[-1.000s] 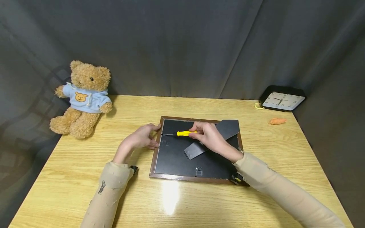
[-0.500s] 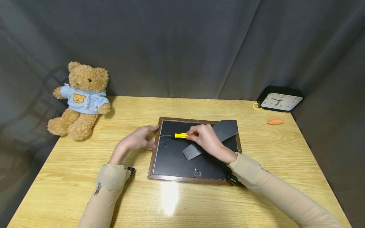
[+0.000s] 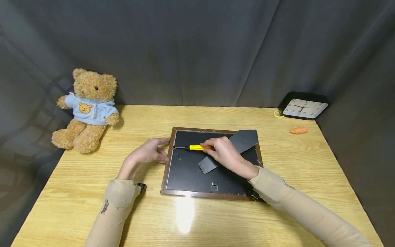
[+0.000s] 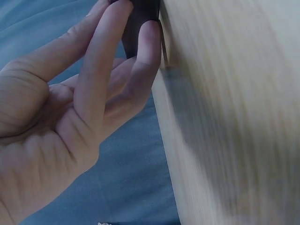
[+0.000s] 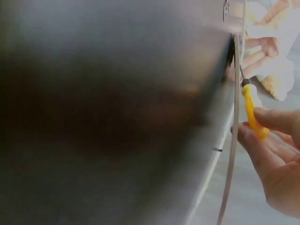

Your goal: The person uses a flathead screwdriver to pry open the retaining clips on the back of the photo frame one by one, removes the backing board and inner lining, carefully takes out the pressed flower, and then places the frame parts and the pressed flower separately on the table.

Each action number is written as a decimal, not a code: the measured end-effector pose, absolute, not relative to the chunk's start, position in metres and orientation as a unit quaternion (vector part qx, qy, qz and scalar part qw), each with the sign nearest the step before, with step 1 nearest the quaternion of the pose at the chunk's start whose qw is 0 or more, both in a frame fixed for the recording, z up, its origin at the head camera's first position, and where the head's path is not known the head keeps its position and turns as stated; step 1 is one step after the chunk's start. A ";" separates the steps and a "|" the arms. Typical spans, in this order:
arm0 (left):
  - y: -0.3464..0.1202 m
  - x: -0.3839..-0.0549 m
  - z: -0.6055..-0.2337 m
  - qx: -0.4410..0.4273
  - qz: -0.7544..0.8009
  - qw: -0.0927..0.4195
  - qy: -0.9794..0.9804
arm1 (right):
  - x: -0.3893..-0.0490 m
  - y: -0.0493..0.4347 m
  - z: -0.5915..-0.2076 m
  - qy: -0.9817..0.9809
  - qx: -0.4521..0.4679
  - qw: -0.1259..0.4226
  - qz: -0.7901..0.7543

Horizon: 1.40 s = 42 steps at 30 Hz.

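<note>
A picture frame (image 3: 190, 176) lies face down, its black backing and brown border showing. My right hand (image 3: 226, 151) pinches the yellow handle of a small screwdriver (image 3: 195, 147) between thumb and fingers. The screwdriver lies low over the backing, its thin shaft reaching the frame's left inner edge near a small metal tab. In the right wrist view the same yellow screwdriver (image 5: 253, 105) points away toward the left hand. Fingers of my left hand (image 3: 147, 151) rest against the left border. The left wrist view has those fingertips (image 4: 149, 35) at the dark border's side.
An easel-back stand (image 3: 243, 140) crosses the backing diagonally, partly under the right hand. On the wooden table (image 3: 148, 223) a teddy bear (image 3: 92, 109) in a blue hoodie sits back left. At the back right are a clock (image 3: 303, 107) and a small orange item (image 3: 298, 130). Dark curtains surround the table.
The whole view shifted slightly left early on. The screwdriver tip stays at the frame's left inner edge, and the fingers on its handle have shifted slightly. The left hand stays at the border.
</note>
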<state>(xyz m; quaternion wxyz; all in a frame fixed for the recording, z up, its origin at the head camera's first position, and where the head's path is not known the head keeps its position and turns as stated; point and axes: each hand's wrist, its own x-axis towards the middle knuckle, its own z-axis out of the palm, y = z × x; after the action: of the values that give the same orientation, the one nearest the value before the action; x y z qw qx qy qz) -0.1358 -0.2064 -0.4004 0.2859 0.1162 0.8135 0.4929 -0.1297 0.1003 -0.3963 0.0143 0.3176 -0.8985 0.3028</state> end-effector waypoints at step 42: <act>-0.202 -0.138 -0.398 0.122 0.486 0.286 0.817 | -0.157 0.001 -0.336 -0.896 0.318 0.039 0.309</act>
<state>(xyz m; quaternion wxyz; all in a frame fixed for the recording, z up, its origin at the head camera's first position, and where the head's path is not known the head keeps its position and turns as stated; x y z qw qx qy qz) -0.1379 -0.2024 -0.3976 0.2855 0.1217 0.8173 0.4855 -0.1566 0.0013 -0.3362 0.0389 0.3179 -0.8955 0.3089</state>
